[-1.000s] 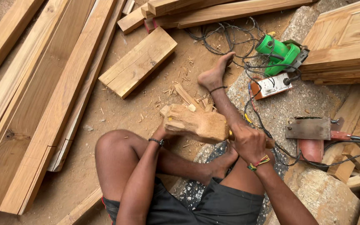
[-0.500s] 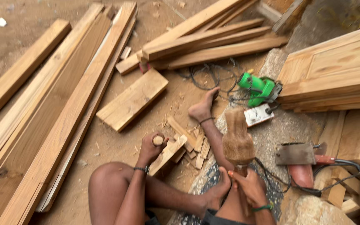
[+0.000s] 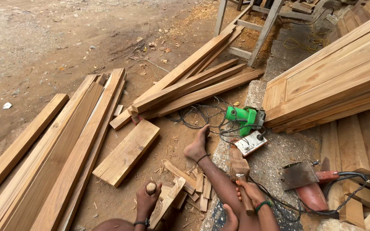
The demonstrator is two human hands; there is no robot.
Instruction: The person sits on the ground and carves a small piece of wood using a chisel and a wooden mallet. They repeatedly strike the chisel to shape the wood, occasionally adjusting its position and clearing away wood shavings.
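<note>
My left hand [image 3: 147,197] fingers clenched round a chisel handle [image 3: 150,187] over wood offcuts [image 3: 185,182], my right hand [image 3: 248,192] grasping a wooden mallet [image 3: 238,164] upright.

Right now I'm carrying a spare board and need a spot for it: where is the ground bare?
Bare dirt lies at top left, beyond the long planks. A smaller patch sits between the short thick board and the bare foot. It is crowded around the left hand with wood scraps, and by the right hand with the mallet, cables and green power tool.
</note>
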